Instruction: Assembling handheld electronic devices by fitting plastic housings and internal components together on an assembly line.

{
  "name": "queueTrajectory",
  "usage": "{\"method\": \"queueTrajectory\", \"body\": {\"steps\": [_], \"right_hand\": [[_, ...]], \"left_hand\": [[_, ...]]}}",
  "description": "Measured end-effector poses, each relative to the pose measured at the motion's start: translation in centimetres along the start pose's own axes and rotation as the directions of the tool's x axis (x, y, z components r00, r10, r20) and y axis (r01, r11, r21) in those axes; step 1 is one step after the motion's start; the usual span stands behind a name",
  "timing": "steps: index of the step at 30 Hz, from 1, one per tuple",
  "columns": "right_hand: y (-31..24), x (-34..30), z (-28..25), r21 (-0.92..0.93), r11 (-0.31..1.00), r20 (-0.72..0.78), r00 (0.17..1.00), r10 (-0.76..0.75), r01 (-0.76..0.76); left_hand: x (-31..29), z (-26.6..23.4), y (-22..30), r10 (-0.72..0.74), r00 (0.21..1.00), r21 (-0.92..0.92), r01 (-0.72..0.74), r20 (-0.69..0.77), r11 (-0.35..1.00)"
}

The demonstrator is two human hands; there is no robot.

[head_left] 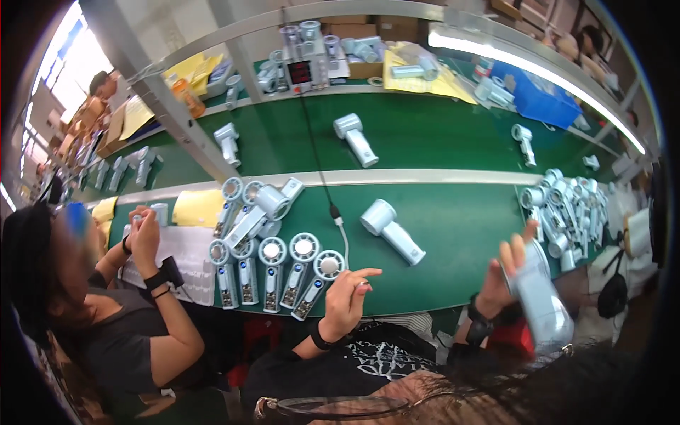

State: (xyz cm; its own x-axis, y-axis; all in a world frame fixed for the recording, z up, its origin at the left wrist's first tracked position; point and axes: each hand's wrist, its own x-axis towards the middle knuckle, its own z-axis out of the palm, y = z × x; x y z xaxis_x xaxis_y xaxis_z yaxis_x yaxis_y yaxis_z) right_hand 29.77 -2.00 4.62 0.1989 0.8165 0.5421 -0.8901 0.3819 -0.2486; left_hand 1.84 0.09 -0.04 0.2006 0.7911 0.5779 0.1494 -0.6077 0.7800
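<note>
My right hand (498, 282) grips a light-blue handheld fan (544, 303) at its round head. The fan is raised off the table's front edge at the right, tilted with its handle toward me, and blurred by motion. My left hand (345, 303) is over the front edge in the middle, index finger stretched to the right and the other fingers curled. A white cable (345, 241) runs down into this hand, which hides its end. Another light-blue fan (394, 231) lies on the green table between my hands. Just left of my left hand is a fan with a round white face (329, 265).
Several fans (273, 273) lie in a row and a small stack at the left. More are heaped at the right (563, 212). Behind a metal rail (425, 177), a green belt (297, 134) carries spaced fans. A co-worker (173, 333) sits close on my left.
</note>
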Motion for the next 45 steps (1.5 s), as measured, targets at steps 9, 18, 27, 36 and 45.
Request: {"method": "queueTrajectory", "body": {"steps": [9,18,27,36,45], "right_hand": [[4.0,1.1,-4.6,0.265,0.929,-0.133,0.945,0.3,-0.257],[3.7,2.9,-8.9,0.335,0.842,0.011,0.895,0.445,-0.423],[-1.2,17.7,-20.0,-0.952,0.174,-0.248,0.967,0.05,-0.253],[4.9,24.4,-26.4,-0.591,-0.805,0.161,0.985,-0.059,0.048],[15.5,20.2,-24.9,-0.757,-0.576,0.128,0.934,0.333,0.308]], "left_hand": [[0.1,0.5,-0.4,-0.016,0.998,0.013,0.015,0.057,1.0],[-0.1,0.4,-0.9,-0.076,0.993,0.035,0.073,0.095,0.997],[-0.8,0.0,-1.4,-0.168,0.983,0.046,0.165,0.073,0.985],[-0.5,-1.0,-1.5,-0.116,0.99,0.106,0.107,0.084,0.989],[-0.4,-1.2,-1.6,-0.114,0.989,0.1,0.104,0.095,0.99]]}}
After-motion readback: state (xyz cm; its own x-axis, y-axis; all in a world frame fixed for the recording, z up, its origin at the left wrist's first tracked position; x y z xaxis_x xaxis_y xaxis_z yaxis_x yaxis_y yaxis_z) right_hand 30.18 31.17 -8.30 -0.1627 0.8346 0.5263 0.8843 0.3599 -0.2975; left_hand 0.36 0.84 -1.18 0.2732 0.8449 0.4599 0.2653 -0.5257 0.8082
